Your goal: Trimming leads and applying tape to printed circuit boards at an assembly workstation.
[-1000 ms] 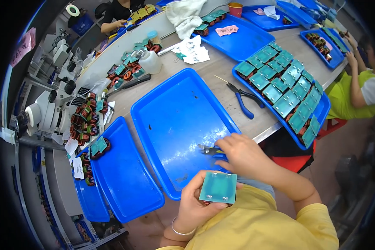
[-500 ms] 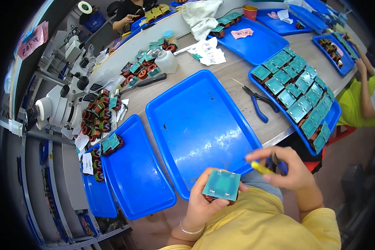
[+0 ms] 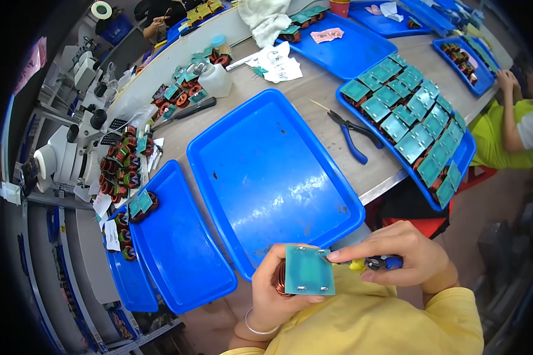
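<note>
My left hand [image 3: 266, 299] is closed round a wire-wound coil [image 3: 280, 279] with a square green circuit board [image 3: 308, 272] on it. The board faces up, and shiny solder points or pins show near its corners. In the curled fingers of my right hand [image 3: 411, 254] are small pliers [image 3: 389, 262] with yellow and blue on the handles; their jaws are mostly hidden. The right index finger stretches out to the board's upper right corner and seems to touch it. Just beyond both hands lies a large blue tray [image 3: 266, 177].
Rows of board-topped coils fill a blue tray [image 3: 472, 148] on the right. Black-and-blue pliers [image 3: 354, 142] lie beside it. Left stand a narrower blue tray [image 3: 186, 254], piled coils [image 3: 119, 165] and microscopes [image 3: 53, 157]. A co-worker in yellow-green [image 3: 509, 136] sits at far right.
My right hand has moved left to the board with the pliers, its index finger now at the corner. The left hand has tilted the coil, showing more windings. The whole view has shifted slightly.
</note>
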Demonstrator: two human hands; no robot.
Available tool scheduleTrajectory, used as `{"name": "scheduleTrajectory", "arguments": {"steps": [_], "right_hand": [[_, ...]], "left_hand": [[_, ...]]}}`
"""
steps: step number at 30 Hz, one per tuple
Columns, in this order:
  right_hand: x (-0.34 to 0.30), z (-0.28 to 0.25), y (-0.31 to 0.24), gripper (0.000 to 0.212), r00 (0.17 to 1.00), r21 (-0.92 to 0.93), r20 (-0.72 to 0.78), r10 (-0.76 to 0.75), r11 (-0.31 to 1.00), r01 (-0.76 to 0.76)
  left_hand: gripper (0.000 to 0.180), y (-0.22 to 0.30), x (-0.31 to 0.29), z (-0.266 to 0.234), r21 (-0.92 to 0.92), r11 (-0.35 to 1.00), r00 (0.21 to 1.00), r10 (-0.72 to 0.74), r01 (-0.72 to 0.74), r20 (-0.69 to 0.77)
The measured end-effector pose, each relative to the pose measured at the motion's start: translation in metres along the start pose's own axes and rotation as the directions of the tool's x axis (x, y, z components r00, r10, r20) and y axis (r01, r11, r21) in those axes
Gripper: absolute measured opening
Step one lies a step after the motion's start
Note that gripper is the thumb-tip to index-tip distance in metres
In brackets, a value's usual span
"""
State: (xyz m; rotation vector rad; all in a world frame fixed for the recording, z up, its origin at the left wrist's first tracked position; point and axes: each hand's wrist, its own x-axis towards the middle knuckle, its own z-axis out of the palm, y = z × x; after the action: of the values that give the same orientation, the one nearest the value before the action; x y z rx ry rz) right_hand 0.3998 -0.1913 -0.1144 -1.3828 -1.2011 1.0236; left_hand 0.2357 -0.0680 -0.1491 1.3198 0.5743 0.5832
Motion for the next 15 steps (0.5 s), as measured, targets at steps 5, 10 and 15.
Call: {"name": "scheduleTrajectory", "arguments": {"steps": [5, 10, 15], "right_hand": [[0.0, 0.0, 0.001, 0.041, 0.999, -0.027, -0.019, -0.025, 0.999, 0.025], [-0.001, 0.002, 0.001, 0.042, 0.999, -0.033, -0.031, -0.043, 0.999, 0.042], [-0.003, 0.004, 0.005, 0.044, 0.996, -0.097, -0.064, -0.07, 0.993, 0.063]], "left_hand": [[0.066, -0.004, 0.001, -0.012, 0.014, 0.999, 0.991, 0.05, -0.052, 0.124], [0.062, -0.004, -0.001, -0.014, -0.015, 0.997, 0.976, 0.071, -0.07, 0.207], [0.062, -0.002, 0.001, -0.012, 0.117, 0.974, 0.961, 0.165, -0.194, 0.221]]}}
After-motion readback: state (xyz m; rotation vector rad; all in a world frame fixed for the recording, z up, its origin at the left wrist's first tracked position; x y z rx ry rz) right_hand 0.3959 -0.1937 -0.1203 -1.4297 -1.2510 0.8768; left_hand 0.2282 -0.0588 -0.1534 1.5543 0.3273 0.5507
